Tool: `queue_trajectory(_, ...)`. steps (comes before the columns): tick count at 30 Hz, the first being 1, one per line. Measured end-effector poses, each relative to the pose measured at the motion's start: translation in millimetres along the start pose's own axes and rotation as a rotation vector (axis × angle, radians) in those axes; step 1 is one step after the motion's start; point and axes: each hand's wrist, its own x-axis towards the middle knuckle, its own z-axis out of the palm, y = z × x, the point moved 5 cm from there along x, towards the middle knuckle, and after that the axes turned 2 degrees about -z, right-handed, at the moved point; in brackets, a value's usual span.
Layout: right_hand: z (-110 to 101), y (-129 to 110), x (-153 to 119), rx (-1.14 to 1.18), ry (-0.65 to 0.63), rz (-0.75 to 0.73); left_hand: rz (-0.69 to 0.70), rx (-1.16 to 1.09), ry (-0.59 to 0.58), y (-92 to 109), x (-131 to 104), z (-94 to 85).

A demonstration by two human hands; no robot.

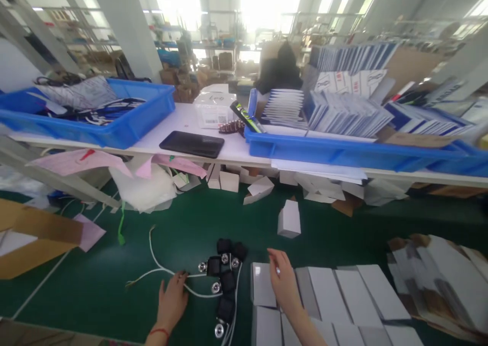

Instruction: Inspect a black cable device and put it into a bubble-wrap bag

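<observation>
Black square plastic modules [227, 281] lie between my left hand [173, 297] and right hand [282, 280], set well apart.
The left touches thin white cables [163, 269], grip unclear to me; the right, loosely uncurled, is over white rectangular cartons [331, 290].

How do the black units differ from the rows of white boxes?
The black units carry pale cables and round silver parts; the white boxes look plain. The units lie loosely clustered; the boxes sit in close rows. Each unit looks smaller than a box. Both rest on the green surface.
</observation>
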Motion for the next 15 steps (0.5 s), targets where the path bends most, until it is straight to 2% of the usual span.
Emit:
queue_trajectory(2, -20.7, 9.5, -28.4, 0.027, -0.042, 0.024, 0.006, 0.093, -0.135, -4.5, -18.7, 8.3)
queue_trajectory(3, -24.6, 12.9, -40.8, 0.031, -0.077, 0.034, -0.007, 0.077, -0.2, 0.2, -28.0, 13.2)
queue_trajectory(6, -15.4, 15.3, -56.9, 0.0, -0.189, 0.033, -0.032, -0.096, -0.353, 35.3, -49.8, 25.1)
queue_trajectory(8, 3.0, 10.3, -45.2, -0.088, -0.25, 0.002, 0.002, -0.178, -0.386, 63.3, -56.5, 25.1)
queue_trajectory(10, 27.4, 5.3, -19.7, -0.226, -0.319, -0.017, -0.009, -0.217, -0.365, 80.9, -57.7, 16.7)
queue_trajectory(12, 54.3, 4.7, 9.9, -0.339, -0.401, -0.006, -0.062, -0.26, -0.313, 86.9, -56.6, 1.8)
queue_trajectory(15, 91.9, 12.9, 44.4, -0.402, -0.514, 0.023, -0.096, -0.359, -0.215, 84.8, -55.9, -23.6)
